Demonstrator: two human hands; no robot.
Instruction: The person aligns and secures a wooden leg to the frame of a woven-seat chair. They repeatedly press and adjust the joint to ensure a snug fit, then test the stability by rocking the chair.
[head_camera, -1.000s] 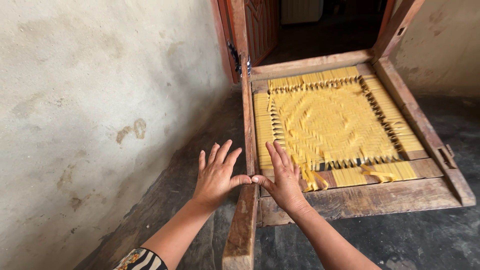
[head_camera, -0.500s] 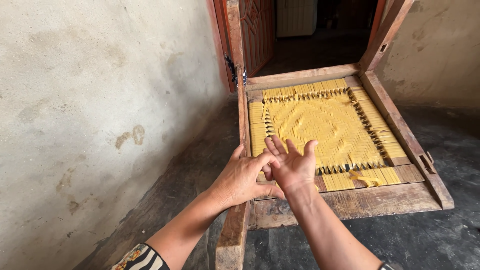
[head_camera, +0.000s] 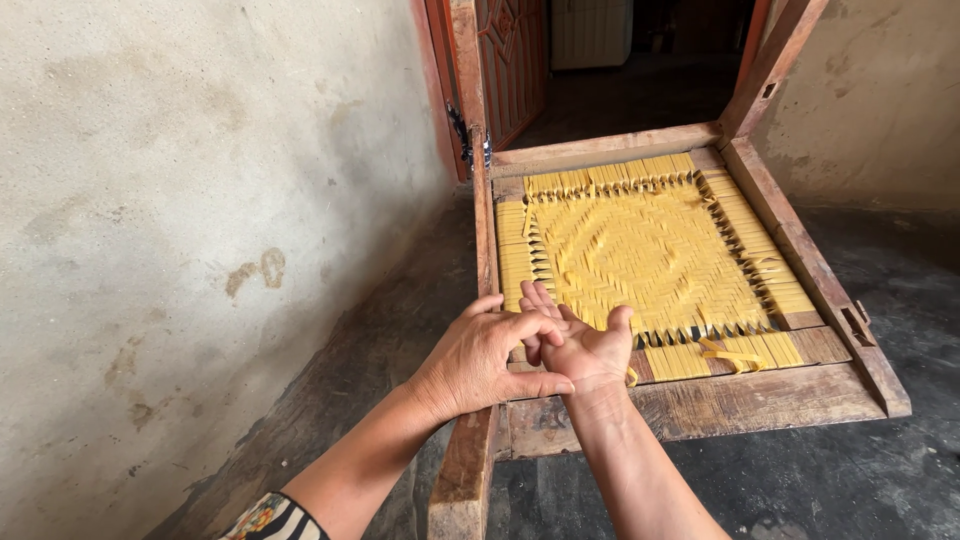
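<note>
A rough plastered wall (head_camera: 180, 200) and dark floor (head_camera: 760, 480) flank a wooden frame (head_camera: 700, 405) strung with a yellow woven seat (head_camera: 650, 250). The left hand (head_camera: 480, 360) clasps the right hand (head_camera: 585, 350) over the frame's near corner; neither grip holds a strand. Loose strip ends (head_camera: 730, 352) nearby could snag or unravel if brushed.

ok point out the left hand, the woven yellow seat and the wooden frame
left hand (head_camera: 478, 362), head view, back of the hand
woven yellow seat (head_camera: 650, 250), head view, middle of the weave
wooden frame (head_camera: 740, 402), head view, near rail
</note>
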